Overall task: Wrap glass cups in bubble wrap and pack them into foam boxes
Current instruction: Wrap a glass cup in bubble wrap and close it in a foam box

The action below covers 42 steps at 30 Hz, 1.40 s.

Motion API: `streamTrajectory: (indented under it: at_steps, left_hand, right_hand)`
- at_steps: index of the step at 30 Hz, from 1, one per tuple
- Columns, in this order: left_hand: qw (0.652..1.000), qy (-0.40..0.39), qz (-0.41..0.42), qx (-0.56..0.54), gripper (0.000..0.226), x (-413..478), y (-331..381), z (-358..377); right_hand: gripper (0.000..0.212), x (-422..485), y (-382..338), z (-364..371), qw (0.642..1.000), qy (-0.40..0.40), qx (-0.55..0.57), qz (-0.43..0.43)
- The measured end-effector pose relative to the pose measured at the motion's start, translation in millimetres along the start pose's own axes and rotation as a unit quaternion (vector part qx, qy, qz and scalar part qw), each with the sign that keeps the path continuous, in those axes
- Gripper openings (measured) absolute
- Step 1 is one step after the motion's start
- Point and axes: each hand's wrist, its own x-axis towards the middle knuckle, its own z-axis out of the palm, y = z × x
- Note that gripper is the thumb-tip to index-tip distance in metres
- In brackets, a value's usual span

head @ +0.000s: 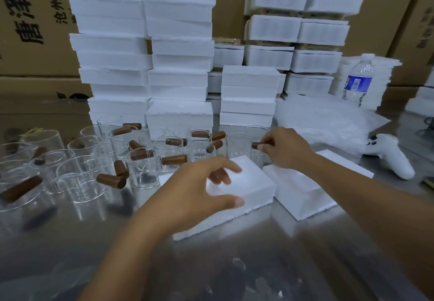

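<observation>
Head view: behind the foam box (258, 188), the right hand (286, 148) pinches the brown handle (254, 145) of a glass cup (251, 157); the left hand (199, 183) arches over that box (grip unclear).

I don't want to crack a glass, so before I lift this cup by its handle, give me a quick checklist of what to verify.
1. Right hand grips the brown handle of the cup: ok.
2. Cup wrapped: not ok, the glass is bare.
3. Bubble wrap in sight: ok, a pile lies on the table to the right.
4. Foam box open, hollow up: ok.
5. Left hand holding the foam box firmly: cannot tell, blurred.
</observation>
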Motion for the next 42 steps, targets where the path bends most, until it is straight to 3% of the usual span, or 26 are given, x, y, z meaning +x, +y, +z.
streamTrajectory:
  at_steps: [4, 8, 12, 14, 18, 23, 27, 29, 31, 33, 37, 42]
  left_hand:
    - [0.965, 0.136, -0.008, -0.224, 0.05, 5.2, 11.1, -4.2]
    - [0.909, 0.216, -0.077, -0.349, 0.066, 9.2, 9.0, -3.9]
    - [0.863, 0.187, -0.112, -0.455, 0.079, 10.6, 10.2, -2.3]
    - [0.845, 0.145, -0.104, -0.504, 0.068, 10.9, 11.5, -0.3]
    - [0.842, 0.1, -0.098, -0.521, 0.045, 11.8, 16.5, 5.9]
    - [0.841, 0.131, -0.111, -0.513, 0.044, 15.9, 18.3, 7.7]
    - [0.802, 0.174, -0.12, -0.559, 0.052, 18.3, 18.9, 3.2]
    - [0.779, 0.193, -0.12, -0.584, 0.052, 18.0, 17.7, 0.5]
    - [0.766, 0.204, -0.117, -0.598, 0.055, 18.1, 16.5, -0.8]
    - [0.755, 0.21, -0.112, -0.611, 0.062, 19.2, 15.0, -0.7]
    - [0.747, 0.226, -0.107, -0.616, 0.079, 22.0, 13.9, 0.7]
    - [0.759, 0.287, -0.103, -0.575, 0.051, 27.4, 2.4, 5.3]
  right_hand:
    - [0.021, -5.9, -2.5, -7.9, 0.997, 0.057, 0.047, -0.009]
    - [0.012, -24.1, -12.2, -29.3, 0.952, 0.085, 0.288, -0.059]
    - [0.016, -54.8, -19.9, -45.0, 0.919, -0.031, 0.368, -0.14]
    - [0.015, -64.8, -18.7, -46.1, 0.911, -0.058, 0.383, -0.141]
    - [0.017, -67.5, -11.3, -47.8, 0.907, -0.054, 0.4, -0.117]
    - [0.012, -60.3, -7.0, -44.0, 0.906, -0.081, 0.388, -0.148]
    - [0.018, -33.3, 9.4, -44.5, 0.901, -0.033, 0.423, -0.089]
    - [0.015, -10.0, 31.3, -45.1, 0.932, 0.007, 0.361, -0.043]
    - [0.023, 12.6, 62.0, -46.7, 0.977, 0.035, 0.212, -0.01]
    - [0.037, 30.1, 94.1, -49.3, 0.996, 0.054, 0.07, 0.016]
    - [0.055, 48.9, 136.0, -48.0, 0.988, 0.088, -0.098, 0.086]
    - [0.055, 59.9, 151.1, -34.9, 0.981, 0.043, -0.152, 0.115]
